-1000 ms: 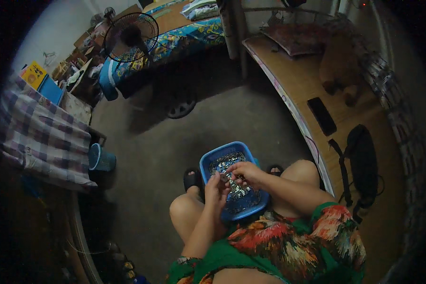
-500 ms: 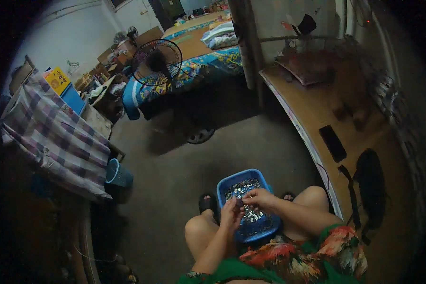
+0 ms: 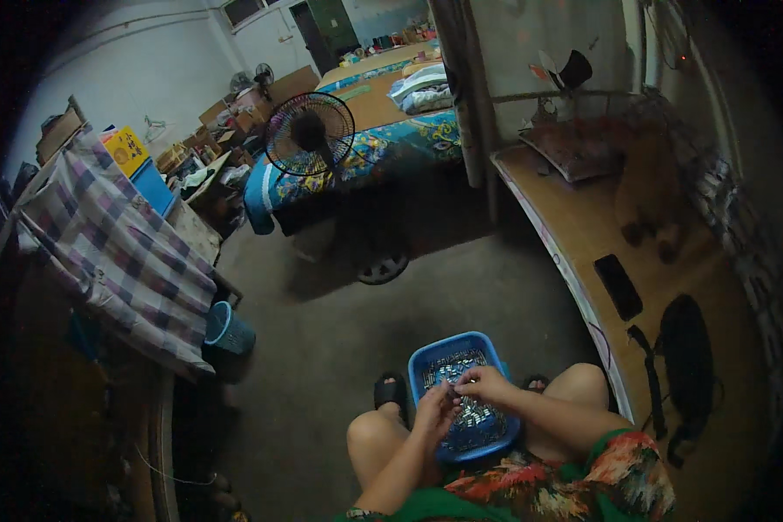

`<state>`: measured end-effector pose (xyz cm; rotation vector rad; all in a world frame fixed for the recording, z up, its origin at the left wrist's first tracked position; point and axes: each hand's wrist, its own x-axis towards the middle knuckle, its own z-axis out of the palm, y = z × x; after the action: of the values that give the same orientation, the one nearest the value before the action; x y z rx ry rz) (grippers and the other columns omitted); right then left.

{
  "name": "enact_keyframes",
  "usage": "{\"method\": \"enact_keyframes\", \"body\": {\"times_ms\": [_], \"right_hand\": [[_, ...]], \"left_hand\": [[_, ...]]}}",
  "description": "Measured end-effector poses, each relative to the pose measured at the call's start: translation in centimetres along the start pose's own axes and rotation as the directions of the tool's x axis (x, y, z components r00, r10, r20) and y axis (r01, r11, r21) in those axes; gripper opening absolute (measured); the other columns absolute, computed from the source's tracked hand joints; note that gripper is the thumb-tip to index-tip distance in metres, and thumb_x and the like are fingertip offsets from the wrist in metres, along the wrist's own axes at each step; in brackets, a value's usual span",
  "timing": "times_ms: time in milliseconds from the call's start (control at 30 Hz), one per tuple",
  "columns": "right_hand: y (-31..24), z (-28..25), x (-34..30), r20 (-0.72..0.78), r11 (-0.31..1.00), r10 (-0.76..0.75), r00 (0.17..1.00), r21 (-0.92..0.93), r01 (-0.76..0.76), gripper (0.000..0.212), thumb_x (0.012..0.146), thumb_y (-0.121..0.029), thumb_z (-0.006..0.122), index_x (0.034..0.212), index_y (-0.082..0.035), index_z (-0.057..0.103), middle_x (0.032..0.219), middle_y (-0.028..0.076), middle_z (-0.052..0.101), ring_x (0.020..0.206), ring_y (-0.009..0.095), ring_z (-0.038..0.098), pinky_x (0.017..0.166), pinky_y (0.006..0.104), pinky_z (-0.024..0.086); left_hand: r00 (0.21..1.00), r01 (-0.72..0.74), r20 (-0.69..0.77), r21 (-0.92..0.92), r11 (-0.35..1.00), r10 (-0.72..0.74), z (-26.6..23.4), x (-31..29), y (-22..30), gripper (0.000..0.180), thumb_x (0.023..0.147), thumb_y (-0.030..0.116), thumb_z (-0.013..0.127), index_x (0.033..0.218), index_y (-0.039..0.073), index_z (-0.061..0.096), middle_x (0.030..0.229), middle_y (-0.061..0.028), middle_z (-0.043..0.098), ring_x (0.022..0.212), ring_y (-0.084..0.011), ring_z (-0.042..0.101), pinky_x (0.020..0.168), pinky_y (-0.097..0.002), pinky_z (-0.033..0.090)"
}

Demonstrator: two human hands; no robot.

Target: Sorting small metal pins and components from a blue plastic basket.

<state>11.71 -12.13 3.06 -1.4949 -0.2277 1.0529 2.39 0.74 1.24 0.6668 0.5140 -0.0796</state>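
Observation:
Between my knees stands a blue plastic basket (image 3: pixel 419 355), holding many small shiny metal pieces (image 3: pixel 477 414). Both my hands meet above it. My left hand (image 3: pixel 435 407) is closed, thumb and fingers pinched around something small and dark that I cannot make out. Close against its fingertips, my right hand (image 3: pixel 485 385) is also closed in a pinch. Whatever its fingers grip is too small to name.
To the right, a bed edge with a tan mat (image 3: pixel 574 226) carries a black phone (image 3: pixel 618 287) and a dark bag (image 3: pixel 685 357). A standing fan (image 3: pixel 311 135) is ahead, before another bed. At left are a blue bin (image 3: pixel 230 331) and a checked cloth (image 3: pixel 117 248).
The whole view has shifted, so the room and basket appear lower and slightly to the right. My hands stay pinched together over the basket, with slight finger movement.

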Motion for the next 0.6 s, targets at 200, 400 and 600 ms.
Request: {"method": "enact_keyframes", "body": {"times_ms": [200, 400, 600], "right_hand": [[1.9, -0.2, 1.2, 0.006, 0.970, -0.238, 0.971, -0.047, 0.238, 0.016, 0.073, -0.013, 0.065, 0.084, -0.003, 0.061, 0.075, 0.004, 0.060, 0.067, 0.011, 0.055, 0.060, 0.0249, 0.045], [1.0, 0.2, 0.7, -0.001, 0.964, -0.244, 0.970, -0.108, 0.242, 0.015, 0.072, -0.010, 0.065, 0.083, -0.001, 0.061, 0.078, 0.005, 0.061, 0.074, 0.013, 0.057, 0.068, 0.0265, 0.045], [1.5, -0.4, 1.3, 0.047, 0.957, -0.247, 0.968, -0.143, 0.252, 0.016, 0.071, -0.012, 0.066, 0.082, -0.001, 0.061, 0.079, 0.007, 0.062, 0.075, 0.014, 0.057, 0.068, 0.0264, 0.045]], "left_hand": [[0.999, 0.029, -0.027, -0.004, 1.000, -0.029, 0.4, -0.3, 0.0, 0.022, 0.085, 0.030, 0.052, 0.088, 0.009, 0.052, 0.074, -0.0013, 0.056, 0.062, -0.0109, 0.051, 0.053, -0.0210, 0.043], [0.998, 0.046, -0.041, -0.046, 0.998, -0.048, -0.1, 0.0, -0.2, 0.021, 0.084, 0.029, 0.053, 0.083, 0.008, 0.052, 0.070, -0.0031, 0.055, 0.060, -0.0128, 0.053, 0.054, -0.0234, 0.047], [0.999, 0.038, 0.011, -0.059, 0.998, -0.038, -0.3, -0.2, -0.4, 0.018, 0.084, 0.025, 0.053, 0.086, 0.008, 0.053, 0.072, -0.0030, 0.056, 0.061, -0.0125, 0.054, 0.055, -0.0225, 0.046]]}}
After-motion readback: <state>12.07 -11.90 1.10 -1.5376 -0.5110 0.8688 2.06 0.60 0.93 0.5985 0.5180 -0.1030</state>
